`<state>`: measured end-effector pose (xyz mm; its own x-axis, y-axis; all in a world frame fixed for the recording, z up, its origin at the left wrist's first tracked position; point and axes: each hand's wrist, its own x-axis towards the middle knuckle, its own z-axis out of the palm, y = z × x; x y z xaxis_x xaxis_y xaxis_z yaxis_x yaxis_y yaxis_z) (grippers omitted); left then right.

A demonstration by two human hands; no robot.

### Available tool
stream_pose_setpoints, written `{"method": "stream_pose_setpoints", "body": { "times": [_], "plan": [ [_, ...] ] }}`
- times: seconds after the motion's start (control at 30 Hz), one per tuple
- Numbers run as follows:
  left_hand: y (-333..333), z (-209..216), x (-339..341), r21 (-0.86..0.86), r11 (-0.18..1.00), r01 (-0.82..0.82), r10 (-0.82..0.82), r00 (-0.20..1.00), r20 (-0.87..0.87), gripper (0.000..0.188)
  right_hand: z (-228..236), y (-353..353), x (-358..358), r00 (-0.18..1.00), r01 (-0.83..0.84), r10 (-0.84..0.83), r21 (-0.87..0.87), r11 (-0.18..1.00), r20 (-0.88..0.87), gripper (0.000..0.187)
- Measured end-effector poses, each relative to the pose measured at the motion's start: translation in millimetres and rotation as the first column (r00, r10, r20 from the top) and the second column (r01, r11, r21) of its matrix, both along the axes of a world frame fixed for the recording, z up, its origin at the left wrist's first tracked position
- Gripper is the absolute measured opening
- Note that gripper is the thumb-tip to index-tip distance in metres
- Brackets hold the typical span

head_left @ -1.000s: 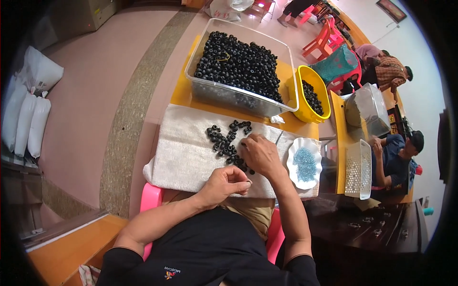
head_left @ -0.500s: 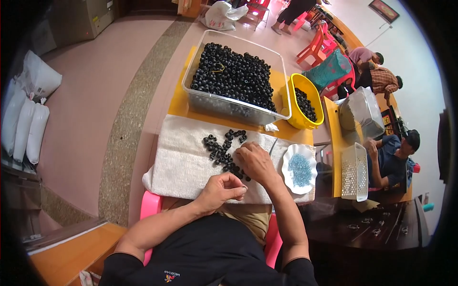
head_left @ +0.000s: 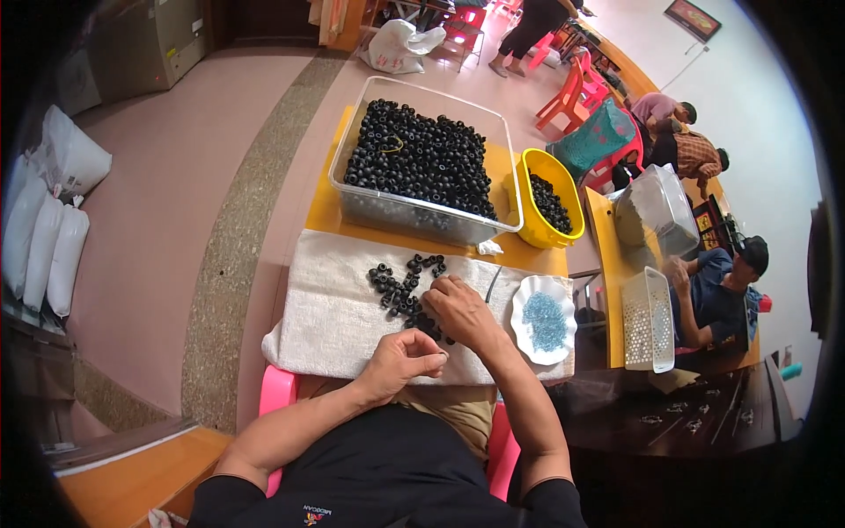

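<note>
On a white towel (head_left: 330, 304) lies a loose pile of small black ring-shaped pieces (head_left: 400, 297), each with a hole. My right hand (head_left: 462, 314) is over the right side of this pile, its fingers bent down and together. Its fingertips are hidden, so what they pinch does not show. Nearer to me, my left hand (head_left: 398, 361) is closed, thumb pressed to the curled fingers. Anything in that pinch is too small to name. To the right of my right hand, a white scalloped dish (head_left: 519, 333) holds small light-blue pieces (head_left: 544, 321).
A clear plastic bin (head_left: 400, 211) full of black pieces stands beyond the towel, beside a yellow tub (head_left: 559, 236) with more. A thin dark tool (head_left: 495, 283) lies near the dish. Rightward, a person (head_left: 726, 286) sits by a white perforated basket (head_left: 647, 330).
The view has shifted a little, so the bin, towel and dish sit slightly differently in the picture. Both hands keep nearly the same pose, the right still at the black pile.
</note>
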<state>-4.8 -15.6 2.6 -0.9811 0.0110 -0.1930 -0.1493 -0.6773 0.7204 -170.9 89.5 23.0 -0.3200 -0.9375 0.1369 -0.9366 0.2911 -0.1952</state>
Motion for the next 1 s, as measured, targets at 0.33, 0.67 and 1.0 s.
{"method": "stream_pose_setpoints", "body": {
  "times": [0.33,0.67,1.0],
  "plan": [
    [-0.7,-1.3,-2.5,-0.016,1.000,-0.015,0.014,1.000,-0.003,0.010,-0.3,-0.4,-1.1,0.992,0.039,-0.034,-0.042,0.998,0.122,0.010],
    [0.9,-3.4,0.6,0.006,1.000,-0.030,0.030,0.999,-0.019,0.008,-2.0,-0.2,5.2,0.995,0.056,-0.049,-0.078,0.995,0.087,0.005],
    [-5.4,2.7,-4.9,-0.039,0.992,-0.118,0.118,0.993,0.002,0.011,35.3,29.6,12.8,0.153,0.398,0.019,-0.079,0.914,0.988,0.012]
  ]
}}
